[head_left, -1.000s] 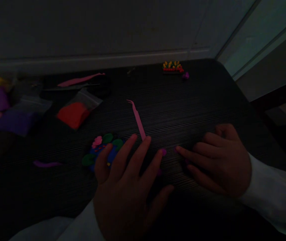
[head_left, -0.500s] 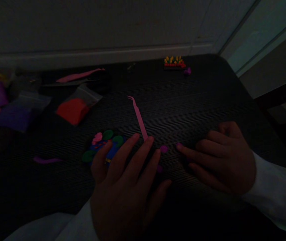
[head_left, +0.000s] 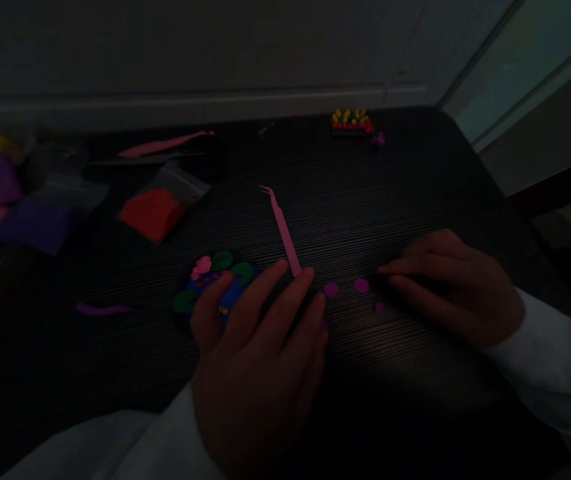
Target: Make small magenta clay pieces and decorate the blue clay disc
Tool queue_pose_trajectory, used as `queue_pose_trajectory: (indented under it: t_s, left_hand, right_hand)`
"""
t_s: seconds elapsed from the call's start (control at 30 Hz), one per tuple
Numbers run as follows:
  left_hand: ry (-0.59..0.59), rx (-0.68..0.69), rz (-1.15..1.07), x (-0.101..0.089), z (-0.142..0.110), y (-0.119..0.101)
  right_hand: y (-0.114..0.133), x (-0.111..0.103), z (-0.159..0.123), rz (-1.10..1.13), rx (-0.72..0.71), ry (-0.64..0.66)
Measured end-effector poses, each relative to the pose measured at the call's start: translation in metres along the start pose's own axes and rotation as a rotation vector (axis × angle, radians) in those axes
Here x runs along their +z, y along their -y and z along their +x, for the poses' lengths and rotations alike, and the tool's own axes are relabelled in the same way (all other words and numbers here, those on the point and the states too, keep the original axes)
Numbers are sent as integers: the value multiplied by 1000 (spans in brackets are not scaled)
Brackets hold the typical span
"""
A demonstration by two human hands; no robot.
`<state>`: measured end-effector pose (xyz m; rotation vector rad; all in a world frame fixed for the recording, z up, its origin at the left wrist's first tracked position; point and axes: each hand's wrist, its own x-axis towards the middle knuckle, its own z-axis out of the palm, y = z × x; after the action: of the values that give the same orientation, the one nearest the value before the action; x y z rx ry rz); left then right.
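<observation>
My left hand (head_left: 260,353) lies palm down with its fingers spread. It partly covers a round blue clay pond (head_left: 233,287) with green pads and a pink flower. Its middle fingertips reach the lower end of the pink curved tweezers (head_left: 284,230). Two flat purple clay discs, one (head_left: 331,290) near my left fingers and another (head_left: 361,286) farther right, lie between the hands. A small purple lump (head_left: 379,308) sits below them, and more purple clay shows by my left little finger. My right hand (head_left: 450,287) is closed, thumb and forefinger together; anything between them is too dark to see.
A bag of red clay (head_left: 153,215) and other clay bags (head_left: 40,217) lie on the left, with scissors (head_left: 150,159) behind. A purple clay strip (head_left: 103,309) is at the left. A tiny flower box (head_left: 350,123) and a purple piece (head_left: 378,140) stand at the back.
My right forefinger was pressing on a small purple piece; it has lifted off and drawn back right, leaving a flat disc. My right fingers have come together. My left hand stays nearly still.
</observation>
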<state>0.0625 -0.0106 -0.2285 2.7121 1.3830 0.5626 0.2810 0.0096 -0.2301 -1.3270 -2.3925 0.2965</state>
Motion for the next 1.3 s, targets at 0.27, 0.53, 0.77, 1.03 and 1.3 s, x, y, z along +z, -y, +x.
queue_pose_trajectory:
  t_s: [0.27, 0.53, 0.77, 1.03, 1.3]
  left_hand:
    - [-67, 44, -49, -8, -8, 1]
    - [-36, 33, 6, -8, -14, -2]
    - [3, 55, 32, -3, -15, -2]
    - [-21, 57, 15, -5, -14, -2]
    - [-1, 32, 17, -4, -13, -2]
  right_hand:
    - [-1, 0, 2, 100, 60, 23]
    - [-2, -1, 3, 100, 71, 22]
    - [-4, -1, 2, 115, 60, 22]
    - [-4, -1, 3, 106, 78, 26]
    - [-3, -1, 3, 88, 69, 26]
